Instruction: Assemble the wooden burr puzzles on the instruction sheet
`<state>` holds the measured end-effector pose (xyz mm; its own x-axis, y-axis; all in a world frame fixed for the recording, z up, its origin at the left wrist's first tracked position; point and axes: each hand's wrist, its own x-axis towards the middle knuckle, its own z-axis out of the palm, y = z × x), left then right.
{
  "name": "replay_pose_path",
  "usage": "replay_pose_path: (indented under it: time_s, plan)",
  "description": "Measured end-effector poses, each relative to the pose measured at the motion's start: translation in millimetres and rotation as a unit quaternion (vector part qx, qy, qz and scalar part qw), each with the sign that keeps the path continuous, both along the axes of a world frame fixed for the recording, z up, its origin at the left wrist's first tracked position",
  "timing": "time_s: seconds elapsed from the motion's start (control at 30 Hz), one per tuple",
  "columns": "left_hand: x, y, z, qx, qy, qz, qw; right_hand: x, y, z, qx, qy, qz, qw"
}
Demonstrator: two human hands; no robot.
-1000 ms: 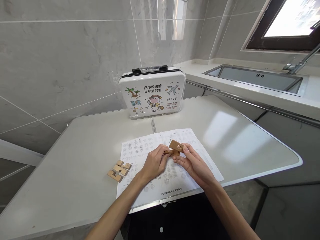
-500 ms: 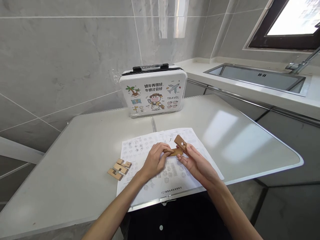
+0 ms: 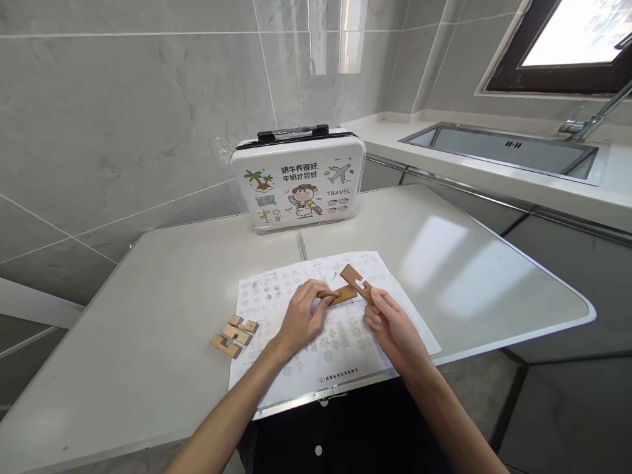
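At the near edge, both forearms reach forward over the white printed paper sheet of small diagrams [image 3: 320, 359], which lies flat on the pale grey folding table [image 3: 148, 309]. The left hand [image 3: 301, 317] pinches one end of a flat light-brown wooden bar [image 3: 344, 295] between thumb and fingertips. The right hand [image 3: 392, 326] grips the near end of a notched light-brown wooden bar [image 3: 356, 279], which points up and away to the left. The hands are close together but not touching. The two bars meet at an angle just above the far middle of the sheet. Judged from this pose, the step in hand is mating the two bars at the notch. Seating that joint calls for the notch squared to the flat bar and a straight push without twist. To the left, a small cluster of interlocked light-brown wooden blocks [image 3: 233, 334] rests on the table, overlapping the sheet's left edge. Farther off, a white rectangular carry case with cartoon travel prints [image 3: 299, 187] stands upright against the grey tiled wall [image 3: 123, 118]. At far right, a stainless steel sink [image 3: 498, 148] sits in a white counter [image 3: 474, 172], with a chrome tap [image 3: 592, 118] below a dark-framed window [image 3: 567, 46].
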<state>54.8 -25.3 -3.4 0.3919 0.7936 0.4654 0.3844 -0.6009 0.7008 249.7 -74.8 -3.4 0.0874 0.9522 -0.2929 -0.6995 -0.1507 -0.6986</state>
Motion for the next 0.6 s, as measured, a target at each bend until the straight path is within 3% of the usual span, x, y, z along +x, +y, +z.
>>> replay_pose_path:
  time_s: [0.13, 0.37, 0.6]
  plan:
    - [0.3, 0.9, -1.0, -0.006, -0.027, 0.028, 0.999, -3.9, -1.5, -0.1, -0.002, -0.019, 0.025, 1.0]
    - [0.0, 0.3, 1.0, -0.053, -0.02, 0.033, 0.998, -4.2, -4.4, 6.6, 0.004, -0.03, 0.08, 0.996]
    - [1.1, 0.8, -0.4, -0.047, -0.015, 0.026, 0.998, -4.9, -7.0, 6.6, 0.001, -0.032, 0.108, 0.994]
